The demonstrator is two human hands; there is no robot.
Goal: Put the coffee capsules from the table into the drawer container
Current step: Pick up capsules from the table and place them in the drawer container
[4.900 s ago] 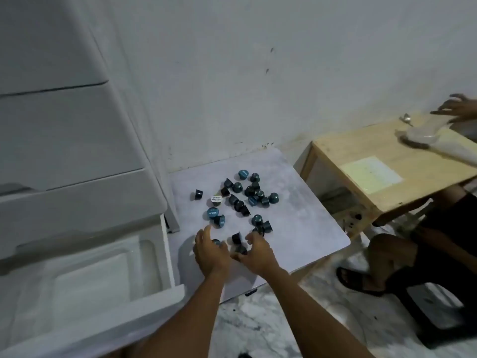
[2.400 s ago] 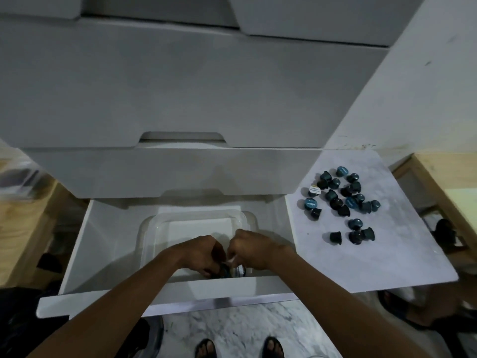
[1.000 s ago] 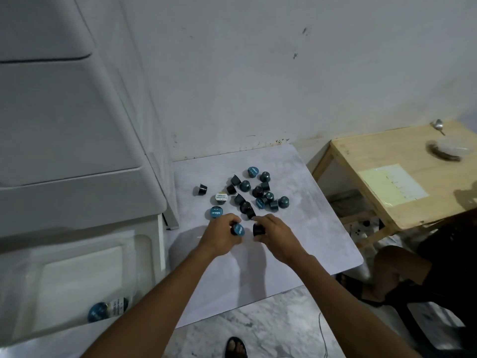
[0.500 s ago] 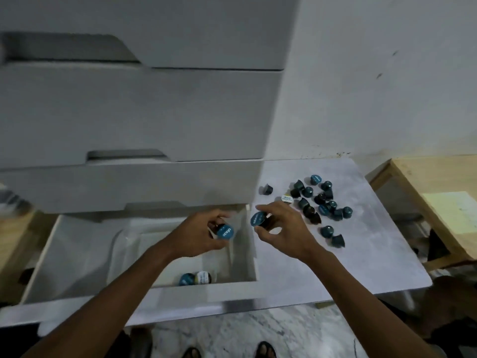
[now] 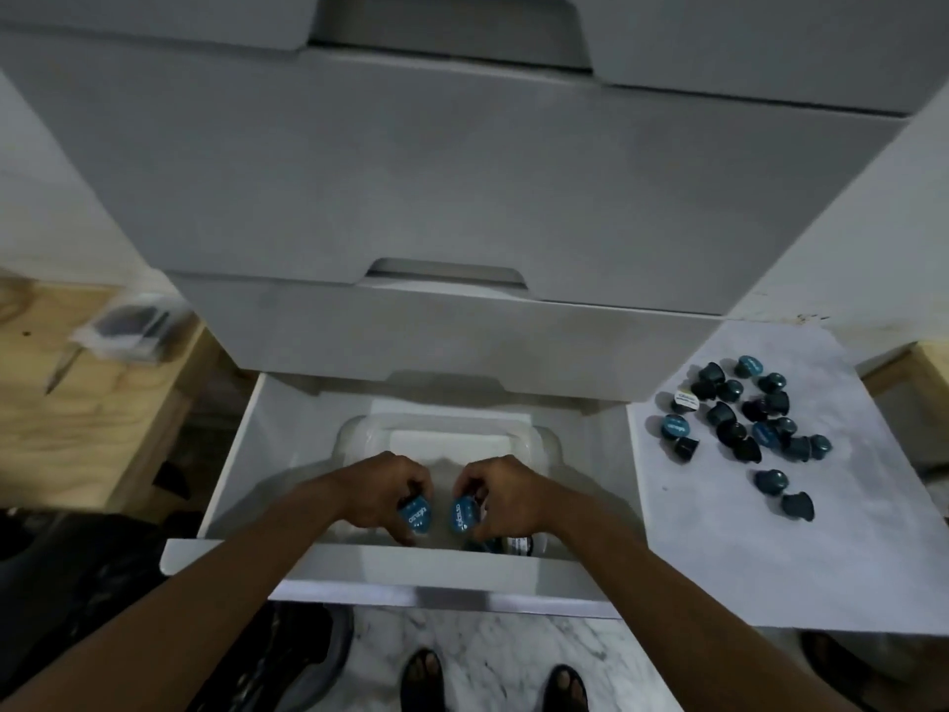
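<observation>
A single head-worn wide-angle view looks steeply down from above the open drawer (image 5: 411,573), which sits near and low in the middle. Closed drawer fronts (image 5: 462,197) rise beyond it, the white table (image 5: 719,557) lies right of it, and floor (image 5: 493,655) and feet (image 5: 423,680) show below its front edge.

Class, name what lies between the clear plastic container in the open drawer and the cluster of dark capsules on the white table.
Head view: the drawer's white right wall and bare tabletop.
</observation>
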